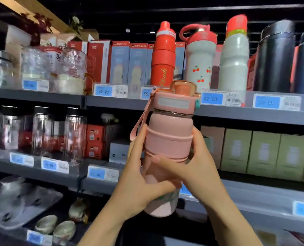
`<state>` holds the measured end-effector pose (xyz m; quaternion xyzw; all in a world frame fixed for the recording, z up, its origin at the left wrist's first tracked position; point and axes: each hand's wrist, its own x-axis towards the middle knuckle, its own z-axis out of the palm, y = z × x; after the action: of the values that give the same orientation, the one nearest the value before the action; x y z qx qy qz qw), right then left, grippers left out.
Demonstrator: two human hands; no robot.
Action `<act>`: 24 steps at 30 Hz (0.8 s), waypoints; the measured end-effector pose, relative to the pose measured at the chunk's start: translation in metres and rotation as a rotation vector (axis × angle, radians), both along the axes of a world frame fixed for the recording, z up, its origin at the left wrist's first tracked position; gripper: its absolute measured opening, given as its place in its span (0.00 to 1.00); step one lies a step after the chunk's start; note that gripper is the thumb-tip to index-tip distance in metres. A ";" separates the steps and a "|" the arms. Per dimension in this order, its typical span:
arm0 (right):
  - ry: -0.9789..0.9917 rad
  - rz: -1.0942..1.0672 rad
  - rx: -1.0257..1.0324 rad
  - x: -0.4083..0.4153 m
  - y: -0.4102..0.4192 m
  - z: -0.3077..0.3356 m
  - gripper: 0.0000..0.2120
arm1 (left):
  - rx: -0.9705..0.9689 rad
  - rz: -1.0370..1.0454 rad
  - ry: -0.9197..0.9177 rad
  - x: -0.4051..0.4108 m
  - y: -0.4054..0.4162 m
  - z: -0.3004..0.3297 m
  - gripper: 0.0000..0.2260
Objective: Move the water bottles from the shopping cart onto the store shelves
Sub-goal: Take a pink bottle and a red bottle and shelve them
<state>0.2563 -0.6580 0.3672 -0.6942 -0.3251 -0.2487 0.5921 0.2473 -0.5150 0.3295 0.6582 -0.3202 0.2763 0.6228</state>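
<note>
The pink bottle (169, 139) was held upright in mid-air in front of the shelves (254, 114), both hands wrapped round its lower half. The left hand (138, 176) and right hand (197, 167) had fingers curled tight on it. Behind stood a red bottle (162, 55), a cherry-print bottle (199, 64), price tags (103, 90) and green boxes (263, 151).

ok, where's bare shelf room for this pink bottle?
Pink bottle is held in both hands, left hand, right hand. Likeliest gap: middle shelf, between the red boxes and tan box. Top shelf is crowded with bottles.
</note>
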 end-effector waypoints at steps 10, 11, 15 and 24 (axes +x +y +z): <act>-0.003 0.081 0.151 0.040 0.040 0.109 0.42 | -0.437 0.488 -0.071 0.012 0.079 0.013 0.04; -0.018 0.066 0.176 0.048 0.051 0.128 0.43 | -0.475 0.552 -0.075 0.013 0.088 0.014 0.05; -0.155 -0.032 0.307 0.082 0.103 0.192 0.44 | -0.287 0.797 -0.091 0.019 0.107 0.000 0.06; -0.246 -0.293 0.227 0.132 0.165 0.233 0.52 | 0.572 0.923 0.424 0.076 0.127 -0.078 0.46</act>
<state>0.3883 -0.4935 0.6004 -0.6273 -0.2604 -0.4498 0.5800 0.3235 -0.3878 0.2513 0.9127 0.0697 0.2837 0.2857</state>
